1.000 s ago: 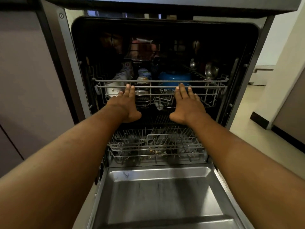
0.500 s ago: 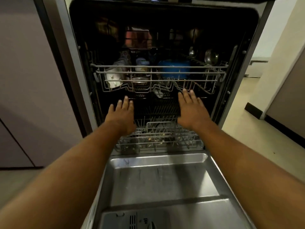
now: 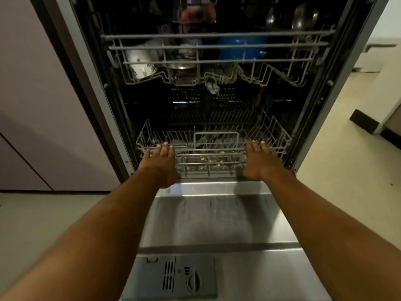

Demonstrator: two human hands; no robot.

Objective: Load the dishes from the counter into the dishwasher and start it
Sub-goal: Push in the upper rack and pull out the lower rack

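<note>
The dishwasher stands open, its steel door (image 3: 217, 222) folded down flat in front of me. The upper rack (image 3: 217, 47) sits pushed in and holds a white cup (image 3: 141, 61), a blue bowl (image 3: 240, 47) and steel items. The lower wire rack (image 3: 212, 157) sits at the tub's front edge. My left hand (image 3: 161, 164) lies with straight fingers against the lower rack's front left. My right hand (image 3: 259, 161) does the same at the front right. Neither hand holds a dish.
A detergent dispenser (image 3: 180, 276) is set into the near part of the door. Pale cabinet fronts (image 3: 43, 105) stand to the left. Bare floor (image 3: 347, 170) runs along the right, with a dark skirting (image 3: 364, 123) beyond.
Both hands have left the upper rack's front rail and dropped to the lower rack's front. The view has tilted down, showing more of the door.
</note>
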